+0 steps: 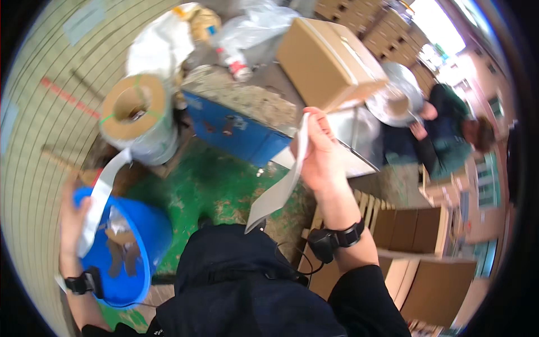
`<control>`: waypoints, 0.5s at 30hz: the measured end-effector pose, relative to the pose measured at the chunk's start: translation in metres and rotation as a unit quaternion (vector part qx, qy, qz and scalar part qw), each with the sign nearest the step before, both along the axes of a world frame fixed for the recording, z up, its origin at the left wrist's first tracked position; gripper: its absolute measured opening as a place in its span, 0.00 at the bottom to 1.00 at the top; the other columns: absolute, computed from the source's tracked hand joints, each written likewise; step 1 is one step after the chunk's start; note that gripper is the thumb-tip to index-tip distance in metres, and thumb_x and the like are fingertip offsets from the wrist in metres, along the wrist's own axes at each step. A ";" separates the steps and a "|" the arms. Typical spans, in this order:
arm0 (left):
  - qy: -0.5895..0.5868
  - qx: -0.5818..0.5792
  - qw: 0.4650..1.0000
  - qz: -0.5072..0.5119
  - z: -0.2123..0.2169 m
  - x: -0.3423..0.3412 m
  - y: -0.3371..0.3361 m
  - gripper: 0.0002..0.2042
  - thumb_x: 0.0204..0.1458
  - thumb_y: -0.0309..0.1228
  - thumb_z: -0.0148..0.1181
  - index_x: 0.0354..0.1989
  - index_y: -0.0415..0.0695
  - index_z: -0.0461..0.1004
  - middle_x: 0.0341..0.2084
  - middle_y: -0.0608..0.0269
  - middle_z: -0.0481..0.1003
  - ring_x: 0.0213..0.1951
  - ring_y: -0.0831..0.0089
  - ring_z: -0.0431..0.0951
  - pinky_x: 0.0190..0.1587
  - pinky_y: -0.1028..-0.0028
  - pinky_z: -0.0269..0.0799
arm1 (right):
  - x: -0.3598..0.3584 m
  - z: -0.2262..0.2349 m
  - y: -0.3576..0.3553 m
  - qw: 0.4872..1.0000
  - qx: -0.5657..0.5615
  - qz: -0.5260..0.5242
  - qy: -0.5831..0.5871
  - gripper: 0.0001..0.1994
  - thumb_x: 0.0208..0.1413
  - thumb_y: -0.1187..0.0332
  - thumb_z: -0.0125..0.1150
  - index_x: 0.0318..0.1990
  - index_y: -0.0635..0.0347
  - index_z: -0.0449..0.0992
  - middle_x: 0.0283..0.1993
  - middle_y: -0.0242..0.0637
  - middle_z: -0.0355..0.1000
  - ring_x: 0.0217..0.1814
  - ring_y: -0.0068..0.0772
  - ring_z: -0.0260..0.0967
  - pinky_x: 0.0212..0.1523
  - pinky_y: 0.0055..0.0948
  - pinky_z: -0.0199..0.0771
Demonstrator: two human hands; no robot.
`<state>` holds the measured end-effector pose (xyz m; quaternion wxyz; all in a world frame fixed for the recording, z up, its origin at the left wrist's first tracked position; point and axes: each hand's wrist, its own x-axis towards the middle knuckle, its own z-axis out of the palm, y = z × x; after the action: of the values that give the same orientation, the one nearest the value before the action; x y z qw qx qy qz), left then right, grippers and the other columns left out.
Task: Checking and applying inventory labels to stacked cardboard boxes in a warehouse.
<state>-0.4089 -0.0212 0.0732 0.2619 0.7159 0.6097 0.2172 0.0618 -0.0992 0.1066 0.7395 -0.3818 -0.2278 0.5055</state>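
Over the rim of a blue bin (152, 247) at the left, my left hand (72, 216) is closed on a curling white strip (104, 191); motion blurs its fingers somewhat. Scraps of brown card (119, 253) lie inside the bin. My right hand (321, 149), raised right of centre, pinches the upper end of a white sheet (281, 194). That sheet hangs down and curves toward my body. Both look like paper or thin card, though I cannot tell which.
A wrapped roll (126, 106) stands beyond the bin. Ahead are a blue-sided block (236, 121), a closed carton (331, 62) and clear plastic (252, 28). A person (449, 135) handles a silvery roll (396, 101) at right. Cartons (432, 281) and a pallet (368, 205) stand nearer.
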 end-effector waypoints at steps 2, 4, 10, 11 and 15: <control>-0.030 0.002 0.944 -0.329 0.000 0.148 0.012 0.33 0.44 0.40 0.61 0.57 0.41 0.56 0.55 0.51 0.59 0.58 0.59 0.57 0.59 0.67 0.50 | 0.013 0.004 -0.030 0.996 -0.013 -0.087 0.000 0.09 0.54 0.66 0.54 0.41 0.54 0.68 0.31 0.27 0.67 0.30 0.21 0.65 0.30 0.21 0.66; -0.114 -0.020 0.813 -0.570 0.007 0.267 -0.014 0.43 0.38 0.54 0.60 0.57 0.36 0.53 0.56 0.49 0.57 0.59 0.57 0.55 0.59 0.66 0.50 | 0.023 0.006 -0.056 0.990 -0.006 -0.140 0.000 0.07 0.54 0.68 0.53 0.40 0.55 0.67 0.33 0.28 0.68 0.36 0.21 0.65 0.36 0.21 0.67; -0.231 -0.459 0.608 -0.606 0.002 0.389 -0.121 0.31 0.50 0.47 0.52 0.55 0.35 0.57 0.48 0.55 0.66 0.51 0.68 0.66 0.52 0.71 0.60 | 0.075 0.009 -0.165 0.968 0.110 -0.216 0.071 0.04 0.54 0.69 0.53 0.36 0.51 0.66 0.43 0.31 0.68 0.43 0.25 0.66 0.43 0.24 0.67; -0.278 -0.494 0.573 -0.592 -0.004 0.406 -0.140 0.31 0.52 0.47 0.50 0.56 0.34 0.56 0.49 0.54 0.66 0.50 0.67 0.67 0.51 0.70 0.62 | 0.088 0.004 -0.195 0.961 0.121 -0.244 0.057 0.04 0.54 0.69 0.53 0.36 0.51 0.66 0.43 0.31 0.68 0.43 0.25 0.66 0.43 0.24 0.67; -0.295 -0.622 0.536 -0.488 -0.020 0.481 -0.185 0.32 0.54 0.50 0.43 0.57 0.35 0.53 0.51 0.49 0.64 0.52 0.59 0.66 0.53 0.63 0.62 | 0.134 -0.007 -0.314 0.925 0.138 -0.349 0.059 0.05 0.54 0.67 0.53 0.36 0.51 0.65 0.41 0.28 0.67 0.44 0.25 0.64 0.47 0.32 0.63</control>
<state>0.0717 -0.2061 0.0537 0.8717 0.4545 0.0357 -0.1795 0.1961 -0.4127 0.0998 0.9267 -0.3006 -0.1032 0.2005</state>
